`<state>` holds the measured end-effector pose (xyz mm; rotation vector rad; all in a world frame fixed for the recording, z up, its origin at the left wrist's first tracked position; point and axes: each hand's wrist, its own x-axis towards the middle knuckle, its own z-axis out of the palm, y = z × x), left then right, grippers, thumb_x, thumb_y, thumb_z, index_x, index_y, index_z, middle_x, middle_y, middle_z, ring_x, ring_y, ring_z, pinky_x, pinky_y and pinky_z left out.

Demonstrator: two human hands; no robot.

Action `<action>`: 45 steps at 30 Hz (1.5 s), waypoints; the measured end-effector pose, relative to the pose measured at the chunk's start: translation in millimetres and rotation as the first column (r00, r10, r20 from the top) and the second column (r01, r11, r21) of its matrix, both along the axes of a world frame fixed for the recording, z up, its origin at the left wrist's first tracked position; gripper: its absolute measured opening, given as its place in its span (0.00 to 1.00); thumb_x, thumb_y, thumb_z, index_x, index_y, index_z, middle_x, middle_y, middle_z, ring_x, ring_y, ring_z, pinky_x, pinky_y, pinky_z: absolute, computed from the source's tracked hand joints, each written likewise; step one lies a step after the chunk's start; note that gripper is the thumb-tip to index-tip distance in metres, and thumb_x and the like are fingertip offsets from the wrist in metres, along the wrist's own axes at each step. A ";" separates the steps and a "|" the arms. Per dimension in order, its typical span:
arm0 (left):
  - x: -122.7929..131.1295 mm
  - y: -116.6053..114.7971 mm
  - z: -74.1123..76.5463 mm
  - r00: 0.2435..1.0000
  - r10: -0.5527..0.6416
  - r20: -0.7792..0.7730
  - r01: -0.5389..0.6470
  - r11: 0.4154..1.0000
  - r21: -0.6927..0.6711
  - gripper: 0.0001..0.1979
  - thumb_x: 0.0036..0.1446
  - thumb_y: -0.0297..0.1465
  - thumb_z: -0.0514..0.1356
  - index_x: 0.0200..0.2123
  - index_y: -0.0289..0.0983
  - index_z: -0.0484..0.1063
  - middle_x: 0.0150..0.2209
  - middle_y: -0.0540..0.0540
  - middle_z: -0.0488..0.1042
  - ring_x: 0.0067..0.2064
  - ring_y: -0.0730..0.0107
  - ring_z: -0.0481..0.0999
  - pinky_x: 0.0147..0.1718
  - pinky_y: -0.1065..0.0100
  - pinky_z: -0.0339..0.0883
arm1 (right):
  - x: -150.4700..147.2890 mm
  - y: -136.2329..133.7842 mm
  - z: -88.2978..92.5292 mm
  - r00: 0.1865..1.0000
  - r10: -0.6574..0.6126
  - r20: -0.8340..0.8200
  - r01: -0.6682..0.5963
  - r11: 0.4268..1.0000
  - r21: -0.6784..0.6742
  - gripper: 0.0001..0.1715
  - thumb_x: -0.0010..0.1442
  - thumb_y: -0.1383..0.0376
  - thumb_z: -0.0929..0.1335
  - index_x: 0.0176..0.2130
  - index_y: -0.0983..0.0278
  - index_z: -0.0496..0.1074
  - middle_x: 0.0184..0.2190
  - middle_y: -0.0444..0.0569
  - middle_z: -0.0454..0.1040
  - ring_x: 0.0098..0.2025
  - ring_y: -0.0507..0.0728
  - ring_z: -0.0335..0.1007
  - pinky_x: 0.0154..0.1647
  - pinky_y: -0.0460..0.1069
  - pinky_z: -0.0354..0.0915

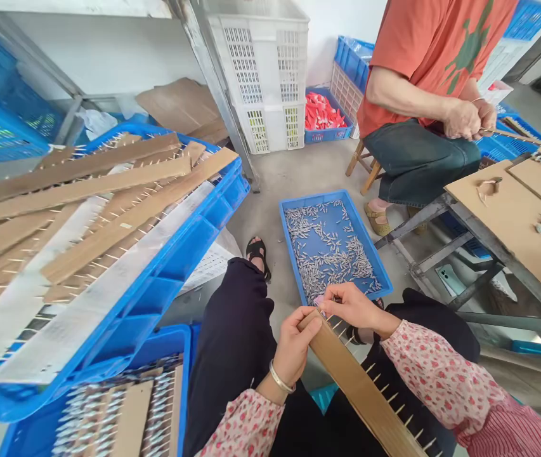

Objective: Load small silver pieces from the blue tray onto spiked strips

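My left hand (295,346) grips the top end of a long brown cardboard strip (360,390) that slants down to the lower right over my lap. Thin metal pins stick out along the strip's right edge. My right hand (352,306) is closed in a pinch at the strip's upper end, fingertips on something small that I cannot make out. Just beyond my hands, on the floor, lies a shallow blue tray (378,266) scattered with several small silver parts (327,263).
A blue crate (175,254) at my left is piled with pinned cardboard strips, another blue crate (165,355) below it. A person in an orange shirt (422,51) sits opposite on a stool, working a strip. A cardboard-topped table (512,216) stands right; white crates (265,70) behind.
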<state>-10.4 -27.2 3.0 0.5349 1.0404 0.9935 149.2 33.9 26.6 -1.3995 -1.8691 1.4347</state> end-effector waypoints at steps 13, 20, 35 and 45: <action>-4.2 7.3 -8.1 0.999 -0.036 -0.021 0.035 0.999 -0.028 0.09 0.46 0.33 0.68 0.30 0.37 0.74 0.30 0.49 0.75 0.32 0.70 0.70 0.33 0.71 0.62 | -1.9 1.4 -10.9 0.997 0.010 -0.076 -0.017 0.995 -0.097 0.13 0.58 0.63 0.66 0.24 0.65 0.69 0.19 0.40 0.65 0.23 0.49 0.57 0.25 0.45 0.52; -14.8 14.4 -4.8 0.993 -0.098 0.070 0.103 0.992 -0.068 0.10 0.46 0.32 0.68 0.34 0.37 0.76 0.29 0.48 0.76 0.31 0.70 0.72 0.32 0.71 0.63 | 11.7 4.5 -15.9 0.877 -0.223 -0.425 0.041 0.917 -0.396 0.19 0.58 0.55 0.67 0.46 0.62 0.65 0.28 0.43 0.71 0.20 0.47 0.52 0.19 0.43 0.49; -9.3 15.0 -6.1 1.000 0.006 0.024 -0.003 0.992 -0.129 0.09 0.44 0.34 0.69 0.29 0.36 0.77 0.25 0.48 0.76 0.27 0.71 0.72 0.29 0.71 0.64 | 4.5 3.3 -27.8 0.884 -0.306 -0.352 0.153 0.903 -0.401 0.16 0.54 0.54 0.70 0.29 0.64 0.67 0.20 0.39 0.64 0.20 0.47 0.53 0.21 0.44 0.51; -7.7 15.8 -3.2 1.000 0.015 -0.003 -0.015 0.990 -0.141 0.08 0.43 0.33 0.68 0.27 0.36 0.76 0.24 0.49 0.75 0.27 0.71 0.71 0.27 0.71 0.63 | 3.0 4.7 -36.9 0.905 -0.295 -0.306 0.195 0.928 -0.317 0.20 0.54 0.52 0.70 0.25 0.64 0.65 0.18 0.39 0.65 0.19 0.47 0.55 0.21 0.44 0.52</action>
